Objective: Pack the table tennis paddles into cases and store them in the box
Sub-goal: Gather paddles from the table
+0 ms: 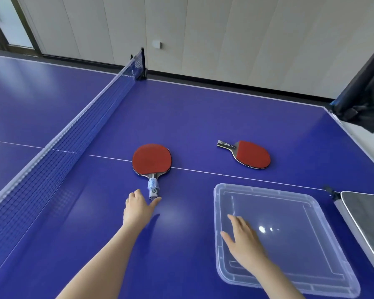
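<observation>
0 of 2 paddles cased: beyond the clear plastic box (268,189), the open-fingered left hand (138,209) touches 1 red-faced wooden paddle (152,160), the right hand (244,241) spread flat over the box.

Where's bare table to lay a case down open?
Bare: between left paddle and right paddle, the wide stretch beyond them to the far edge, and the strip between net and left paddle. Crowded: near right, where box and case sit close.

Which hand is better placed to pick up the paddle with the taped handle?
Left. The left hand sits at the handle end of that paddle; the right hand lies over the clear box, farther away.
</observation>
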`<state>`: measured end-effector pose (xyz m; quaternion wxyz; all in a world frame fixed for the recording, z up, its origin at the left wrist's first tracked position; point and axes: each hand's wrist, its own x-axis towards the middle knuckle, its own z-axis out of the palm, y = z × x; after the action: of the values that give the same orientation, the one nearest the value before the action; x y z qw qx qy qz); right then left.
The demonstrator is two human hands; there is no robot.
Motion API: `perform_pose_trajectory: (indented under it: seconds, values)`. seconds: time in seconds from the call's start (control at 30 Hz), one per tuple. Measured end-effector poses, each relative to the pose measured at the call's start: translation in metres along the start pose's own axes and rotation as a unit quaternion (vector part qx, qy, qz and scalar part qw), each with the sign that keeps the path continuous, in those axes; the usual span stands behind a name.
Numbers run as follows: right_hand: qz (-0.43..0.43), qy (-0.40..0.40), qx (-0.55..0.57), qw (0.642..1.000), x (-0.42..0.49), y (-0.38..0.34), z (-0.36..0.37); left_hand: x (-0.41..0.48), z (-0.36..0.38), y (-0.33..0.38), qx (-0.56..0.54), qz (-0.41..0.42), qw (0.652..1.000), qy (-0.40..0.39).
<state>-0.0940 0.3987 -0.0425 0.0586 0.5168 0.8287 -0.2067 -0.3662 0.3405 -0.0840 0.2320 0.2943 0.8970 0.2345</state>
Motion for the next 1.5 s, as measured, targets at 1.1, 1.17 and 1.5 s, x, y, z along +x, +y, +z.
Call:
perform_pose_trajectory:
  seconds: [1.1,1.17,1.5]
  values:
    - [0.023,0.203,0.169,0.964,0.304,0.02,-0.035,0.063,0.063,0.005,-0.093,-0.03,0.979,0.18]
    - [0.025,0.209,0.147,0.967,0.322,0.027,-0.032,0.064,0.063,0.004,-0.09,-0.031,0.978,0.185]
    - [0.031,0.203,0.011,0.979,0.379,0.044,-0.025,0.082,0.073,-0.003,-0.18,-0.02,0.971,0.158]
